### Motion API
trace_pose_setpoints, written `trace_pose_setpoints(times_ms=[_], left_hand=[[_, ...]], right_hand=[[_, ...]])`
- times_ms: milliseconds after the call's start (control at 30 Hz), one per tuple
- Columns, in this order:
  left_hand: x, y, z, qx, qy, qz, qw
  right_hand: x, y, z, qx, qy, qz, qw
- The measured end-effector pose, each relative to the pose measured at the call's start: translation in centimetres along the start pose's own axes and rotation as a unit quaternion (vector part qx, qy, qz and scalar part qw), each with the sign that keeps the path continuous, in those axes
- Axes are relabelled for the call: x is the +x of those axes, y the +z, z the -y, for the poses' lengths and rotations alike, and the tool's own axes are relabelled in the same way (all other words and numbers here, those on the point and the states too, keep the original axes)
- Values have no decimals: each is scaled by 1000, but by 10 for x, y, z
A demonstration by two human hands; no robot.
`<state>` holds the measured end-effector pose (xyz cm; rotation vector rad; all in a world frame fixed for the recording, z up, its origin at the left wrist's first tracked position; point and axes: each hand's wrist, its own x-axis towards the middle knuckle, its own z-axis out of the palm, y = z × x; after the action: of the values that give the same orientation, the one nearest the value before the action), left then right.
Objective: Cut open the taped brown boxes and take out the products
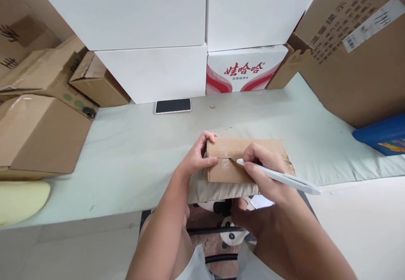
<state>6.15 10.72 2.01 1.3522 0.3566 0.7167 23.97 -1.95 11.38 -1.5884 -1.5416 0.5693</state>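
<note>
A small brown cardboard box [228,147] lies at the front edge of the covered table, its top seam running left to right with a strip of clear tape across it. My left hand [201,155] grips the box's left end, thumb on top and fingers around the far corner. In my right hand [265,168] is a white box cutter [291,180], held slantwise over the box. Its front end sits at the seam, where the flaps are slightly parted. The blade itself is too small to make out.
A phone [173,106] lies flat near the stacked white boxes [152,73] at the back. Brown cartons [47,132] stand on the left, and a large carton [357,60] rises on the right beside a blue object [382,134]. A yellow rounded thing [23,202] sits at the left edge.
</note>
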Motion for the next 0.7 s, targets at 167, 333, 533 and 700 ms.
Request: trace_pose_setpoints(times_ms=[167,333,533,700], left_hand=[[0,0,1,2,-9,-5,1000],[0,-2,4,-2,-6,-9,1000],[1,0,2,-18,-15,-25,999],[0,2,-6,-37,-34,-28,998]], right_hand=[[-2,-1,-1,29,22,-31,999],[-2,-2,-9,148,20,-81,985],[-6,-21,-13,360,-7,-286,888],[-7,-39,-55,253,10,-479,840]])
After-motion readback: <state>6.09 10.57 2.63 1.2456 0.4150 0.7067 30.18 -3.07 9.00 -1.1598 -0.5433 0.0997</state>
